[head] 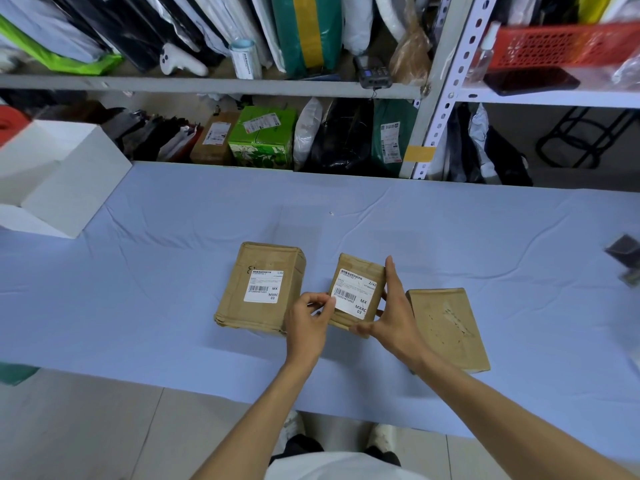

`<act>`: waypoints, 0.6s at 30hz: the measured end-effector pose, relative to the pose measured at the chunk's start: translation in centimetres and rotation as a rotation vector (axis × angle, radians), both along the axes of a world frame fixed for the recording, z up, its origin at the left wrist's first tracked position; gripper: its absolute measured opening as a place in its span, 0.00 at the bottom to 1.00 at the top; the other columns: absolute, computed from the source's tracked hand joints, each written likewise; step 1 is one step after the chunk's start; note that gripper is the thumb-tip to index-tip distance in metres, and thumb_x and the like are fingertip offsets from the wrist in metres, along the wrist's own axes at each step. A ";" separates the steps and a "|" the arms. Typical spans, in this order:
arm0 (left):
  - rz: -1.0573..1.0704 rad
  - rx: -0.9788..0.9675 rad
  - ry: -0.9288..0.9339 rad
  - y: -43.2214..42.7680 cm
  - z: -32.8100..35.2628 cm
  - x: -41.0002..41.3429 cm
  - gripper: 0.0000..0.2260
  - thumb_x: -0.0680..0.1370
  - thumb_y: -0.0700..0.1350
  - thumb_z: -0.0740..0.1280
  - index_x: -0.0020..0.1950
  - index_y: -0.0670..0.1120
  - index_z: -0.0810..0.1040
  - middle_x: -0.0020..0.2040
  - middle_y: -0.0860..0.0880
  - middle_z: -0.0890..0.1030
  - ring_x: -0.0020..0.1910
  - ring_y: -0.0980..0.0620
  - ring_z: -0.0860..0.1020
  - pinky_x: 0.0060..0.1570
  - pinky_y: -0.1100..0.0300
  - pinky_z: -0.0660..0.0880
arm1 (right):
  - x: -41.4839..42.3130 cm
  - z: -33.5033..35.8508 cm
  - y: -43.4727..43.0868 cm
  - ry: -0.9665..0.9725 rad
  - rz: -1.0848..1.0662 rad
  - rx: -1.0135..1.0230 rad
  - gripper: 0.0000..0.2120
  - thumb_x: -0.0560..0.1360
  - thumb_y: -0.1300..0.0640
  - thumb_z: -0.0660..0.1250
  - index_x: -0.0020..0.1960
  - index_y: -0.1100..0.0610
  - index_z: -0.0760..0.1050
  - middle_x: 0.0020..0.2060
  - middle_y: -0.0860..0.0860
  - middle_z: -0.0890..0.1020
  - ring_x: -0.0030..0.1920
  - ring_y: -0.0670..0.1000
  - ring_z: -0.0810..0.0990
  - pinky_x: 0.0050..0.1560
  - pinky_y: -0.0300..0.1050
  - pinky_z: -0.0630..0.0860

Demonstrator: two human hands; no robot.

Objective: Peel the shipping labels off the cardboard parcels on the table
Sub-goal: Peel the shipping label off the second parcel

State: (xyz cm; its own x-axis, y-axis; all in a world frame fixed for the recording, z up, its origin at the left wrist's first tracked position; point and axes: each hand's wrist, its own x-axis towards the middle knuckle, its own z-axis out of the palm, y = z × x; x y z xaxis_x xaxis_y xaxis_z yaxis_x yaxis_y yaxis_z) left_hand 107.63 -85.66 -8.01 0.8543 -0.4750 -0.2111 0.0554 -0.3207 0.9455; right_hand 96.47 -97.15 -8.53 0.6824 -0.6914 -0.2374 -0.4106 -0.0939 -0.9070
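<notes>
Cardboard parcel point(354, 265); left grip point(305, 324) pinches white label point(350, 301)

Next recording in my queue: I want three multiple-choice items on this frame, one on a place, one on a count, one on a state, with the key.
1. Where does the bare parcel lie on the table?
A. right of the middle parcel
B. left of both others
C. on top of another parcel

2. How many parcels carry a white label?
A. one
B. two
C. three

3. What is the left hand doing?
A. lying flat on the cloth
B. pinching the left edge of the middle parcel's label
C. hanging idle off the table

Key: 1 A, it lies just beyond the right hand, which holds the middle parcel; 2 B, the left parcel and the middle one bear labels, the third none; 3 B, thumb and fingertips close on the label's edge.
</notes>
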 end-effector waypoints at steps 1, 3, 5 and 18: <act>-0.001 -0.001 0.000 0.0 0.0 0.0 0.03 0.74 0.42 0.72 0.45 0.43 0.80 0.44 0.52 0.82 0.44 0.59 0.81 0.40 0.71 0.77 | 0.0 -0.1 0.0 0.002 -0.005 0.000 0.68 0.53 0.60 0.81 0.75 0.32 0.39 0.78 0.46 0.55 0.77 0.48 0.58 0.64 0.51 0.76; -0.006 -0.002 -0.004 0.1 0.0 0.0 0.03 0.74 0.42 0.72 0.45 0.43 0.80 0.43 0.53 0.82 0.44 0.58 0.81 0.40 0.71 0.77 | 0.1 -0.3 0.2 0.005 -0.017 -0.002 0.68 0.52 0.59 0.81 0.75 0.33 0.38 0.77 0.45 0.56 0.76 0.47 0.58 0.63 0.50 0.76; -0.015 0.000 -0.009 0.1 0.0 0.2 0.03 0.74 0.41 0.72 0.43 0.43 0.81 0.42 0.53 0.82 0.43 0.58 0.82 0.39 0.70 0.77 | 0.1 -0.4 0.3 -0.001 -0.023 0.007 0.68 0.51 0.59 0.81 0.75 0.33 0.39 0.77 0.45 0.56 0.76 0.47 0.59 0.62 0.49 0.77; -0.004 0.014 0.030 0.5 0.2 0.3 0.05 0.74 0.41 0.71 0.39 0.47 0.79 0.44 0.51 0.83 0.45 0.55 0.83 0.40 0.69 0.78 | 0.0 -0.3 0.0 -0.030 0.108 0.083 0.70 0.58 0.69 0.80 0.75 0.35 0.32 0.73 0.45 0.64 0.69 0.43 0.69 0.54 0.33 0.77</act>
State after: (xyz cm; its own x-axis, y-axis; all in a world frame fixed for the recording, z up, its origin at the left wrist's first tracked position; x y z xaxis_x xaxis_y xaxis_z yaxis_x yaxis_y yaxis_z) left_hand 107.94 -85.13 -7.82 0.8455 -0.4751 -0.2436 0.0828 -0.3340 0.9389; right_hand 96.48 -97.17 -8.85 0.7595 -0.5923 -0.2690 -0.3749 -0.0605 -0.9251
